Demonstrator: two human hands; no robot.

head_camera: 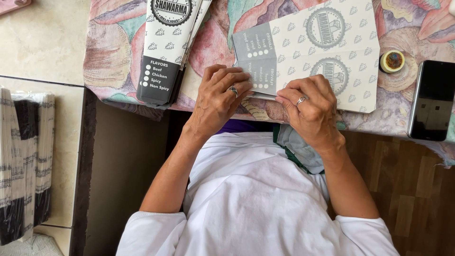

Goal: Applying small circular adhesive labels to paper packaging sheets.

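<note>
Both hands press flat, holding nothing: my left hand (219,97) and right hand (310,106) pin the printed paper sheet (308,52) at the surface (113,52) edge. I judge uneven pressure could skew its fold.

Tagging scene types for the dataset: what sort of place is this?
Probably a home table used for hand-folding food packaging. A patterned tablecloth covers it, a flat printed paper sheet lies under both hands, finished sleeves sit beside it, and a phone lies nearby.

bright, even daylight | soft shadows | sharp focus (edges slightly bowed)
</note>
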